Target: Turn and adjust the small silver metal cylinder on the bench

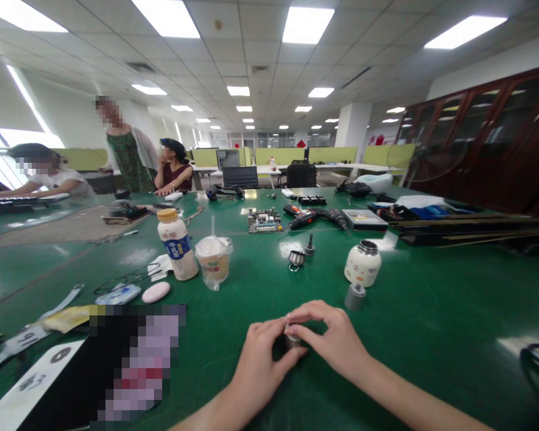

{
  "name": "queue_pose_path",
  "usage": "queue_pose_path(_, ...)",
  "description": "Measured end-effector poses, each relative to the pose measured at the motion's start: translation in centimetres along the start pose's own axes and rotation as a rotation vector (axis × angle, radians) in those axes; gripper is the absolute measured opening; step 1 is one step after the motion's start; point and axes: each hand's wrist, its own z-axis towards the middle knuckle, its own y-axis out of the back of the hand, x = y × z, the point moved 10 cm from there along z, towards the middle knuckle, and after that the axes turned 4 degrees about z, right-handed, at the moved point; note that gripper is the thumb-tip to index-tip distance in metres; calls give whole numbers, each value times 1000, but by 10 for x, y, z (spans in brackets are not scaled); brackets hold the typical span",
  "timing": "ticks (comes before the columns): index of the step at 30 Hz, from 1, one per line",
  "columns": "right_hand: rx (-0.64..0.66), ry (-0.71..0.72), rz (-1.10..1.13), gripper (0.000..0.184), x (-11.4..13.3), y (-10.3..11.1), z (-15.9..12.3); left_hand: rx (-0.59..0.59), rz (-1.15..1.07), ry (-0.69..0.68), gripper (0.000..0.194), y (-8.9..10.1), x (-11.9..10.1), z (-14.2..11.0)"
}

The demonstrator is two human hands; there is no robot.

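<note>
Both hands meet over a small metal cylinder point(293, 340) standing on the green table. My left hand point(263, 353) curls around its near and left side, thumb and fingers against it. From the right, my right hand point(330, 332) pinches at its top; the fingers hide most of the upper part. To the right stands a grey metal cylinder with a knob on top point(355, 297). Behind it is a cream jar-shaped bottle point(363, 266) with drawn faces and an uncapped metal neck. Beyond my hands lie a small metal strainer-like piece point(296, 258) and a dark stepped metal part point(309, 245).
At left stand a milk tea bottle point(178, 248) and a lidded cup with straw point(214, 263), near a pink oval case point(156, 292). A circuit board point(265, 220) and power drills point(303, 216) lie farther back. People point(175, 167) are at the table's far left.
</note>
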Motion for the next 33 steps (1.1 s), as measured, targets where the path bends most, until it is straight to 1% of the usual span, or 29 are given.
queue_pose_path(2, 34, -32, 57, 12, -3, -3, 0, 7, -2, 2, 32, 0, 0, 1)
queue_pose_path(5, 60, -69, 176, 26, -6, -6, -2, 26, -5, 7, 35, -1, 0, 1)
queue_pose_path(8, 95, -42, 292, 41, -1, -9, -4, 49, -7, 13, 35, -3, 0, 1)
queue_pose_path(10, 134, -11, 292, 48, 5, -11, -6, 55, -11, 12, 34, -4, 0, 1)
queue_pose_path(12, 137, 23, 212, 51, 9, -8, -7, 55, -21, 8, 38, -3, -2, 1)
queue_pose_path(14, 90, 47, 128, 47, 11, -1, -6, 55, -28, 7, 39, -2, -2, 2)
queue_pose_path(17, -17, 74, 84, 35, 12, 12, -3, 54, -23, 19, 38, -2, -1, 2)
queue_pose_path(19, -30, 68, 90, 34, 10, 12, -2, 51, -20, 21, 38, -3, 0, 2)
queue_pose_path(22, 24, 0, 118, 37, 2, -1, -2, 45, -16, 15, 38, -4, 2, 1)
queue_pose_path(24, 12, -28, 158, 31, -4, -3, -2, 42, -10, 15, 38, -5, 4, 0)
queue_pose_path(26, -52, -24, 195, 25, -10, 4, -1, 43, -8, 16, 38, -5, 4, 0)
queue_pose_path(28, -106, -21, 198, 25, -20, 13, 2, 40, -10, 20, 39, -5, 4, 0)
queue_pose_path(29, -111, -30, 182, 25, -28, 16, 4, 37, -11, 22, 39, -5, 3, 1)
queue_pose_path(31, -66, -85, 150, 25, -47, 17, 5, 33, -13, 27, 39, -5, 4, 1)
queue_pose_path(33, 35, -138, 135, 26, -64, 11, 4, 31, -19, 40, 38, -5, 7, 1)
